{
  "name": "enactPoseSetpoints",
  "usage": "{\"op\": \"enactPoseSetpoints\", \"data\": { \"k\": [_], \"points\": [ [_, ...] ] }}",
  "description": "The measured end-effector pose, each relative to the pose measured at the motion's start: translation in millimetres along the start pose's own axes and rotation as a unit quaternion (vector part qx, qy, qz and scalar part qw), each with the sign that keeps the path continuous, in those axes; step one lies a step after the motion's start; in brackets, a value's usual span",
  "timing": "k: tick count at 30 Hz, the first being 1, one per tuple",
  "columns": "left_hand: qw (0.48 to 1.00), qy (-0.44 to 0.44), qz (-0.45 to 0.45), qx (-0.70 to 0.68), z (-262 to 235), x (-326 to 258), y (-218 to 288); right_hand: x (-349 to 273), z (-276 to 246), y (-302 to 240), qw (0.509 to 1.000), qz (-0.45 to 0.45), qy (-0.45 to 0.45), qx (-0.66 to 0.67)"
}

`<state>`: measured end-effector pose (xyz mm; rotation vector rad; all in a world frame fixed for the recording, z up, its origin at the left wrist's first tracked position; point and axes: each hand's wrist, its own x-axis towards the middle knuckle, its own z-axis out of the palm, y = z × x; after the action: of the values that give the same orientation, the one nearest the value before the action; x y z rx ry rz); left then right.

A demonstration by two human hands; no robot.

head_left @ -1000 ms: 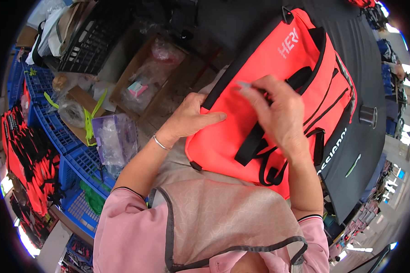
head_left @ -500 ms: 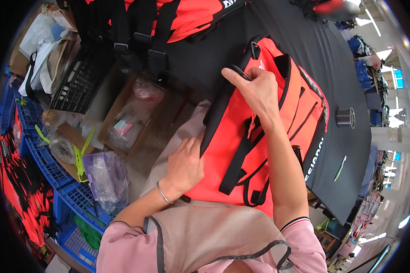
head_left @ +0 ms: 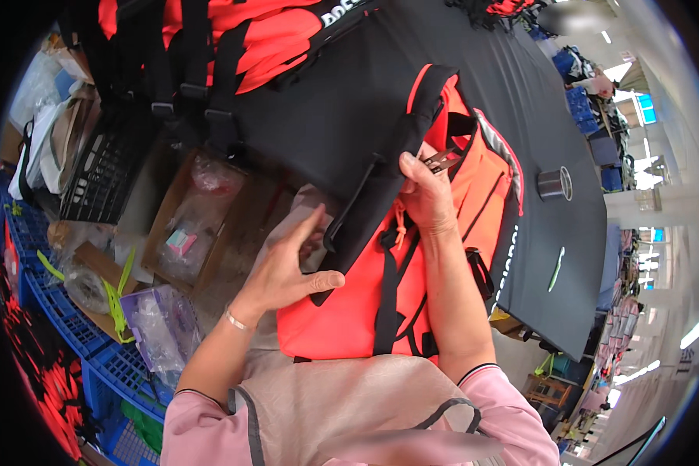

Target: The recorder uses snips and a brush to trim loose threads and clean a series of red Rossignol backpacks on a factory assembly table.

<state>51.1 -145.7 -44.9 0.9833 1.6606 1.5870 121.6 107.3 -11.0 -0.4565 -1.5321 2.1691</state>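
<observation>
A bright red-orange backpack [head_left: 349,314] with black straps lies in front of me, partly over the black-covered table and my lap. My left hand [head_left: 283,268] is open at its left side, fingers spread, the thumb over the long black padded strap [head_left: 357,233]. In my right hand [head_left: 429,198], closed near the upper part of the bag, is a small brownish metal tool, apparently thread snips [head_left: 441,161]. Its fingers are partly hidden by the strap. Below that hand hangs an orange cord pull [head_left: 400,221].
More red and black bags [head_left: 272,46] lie at the far left of the table [head_left: 318,140]. A metal cup [head_left: 554,185] and a green-handled tool [head_left: 556,269] rest on the right. Left of me are a cardboard box [head_left: 175,210], a black crate [head_left: 113,167] and blue crates [head_left: 62,311].
My left hand has let go of the bag's edge and spread its fingers. The right hand has moved down slightly and turned, showing the snips. The black strap has shifted, and the view has turned.
</observation>
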Motion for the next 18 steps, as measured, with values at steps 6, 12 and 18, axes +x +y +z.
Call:
{"op": "enactPoseSetpoints", "data": {
  "k": [6,12,18],
  "points": [
    [0.999,-0.040,-0.025,-0.012,38.6,13.1,5.5,-16.5,-17.1,1.8,0.998,0.008,-0.033,0.062],
    [0.992,0.074,-0.034,0.096,65.3,-1.2,19.0,-24.4,-24.5,5.9,0.995,0.025,-0.015,0.092],
    [0.976,0.105,0.024,0.190,73.9,-9.8,18.2,-36.4,22.3,-47.9,0.900,-0.112,0.249,-0.340]
  ]
}}
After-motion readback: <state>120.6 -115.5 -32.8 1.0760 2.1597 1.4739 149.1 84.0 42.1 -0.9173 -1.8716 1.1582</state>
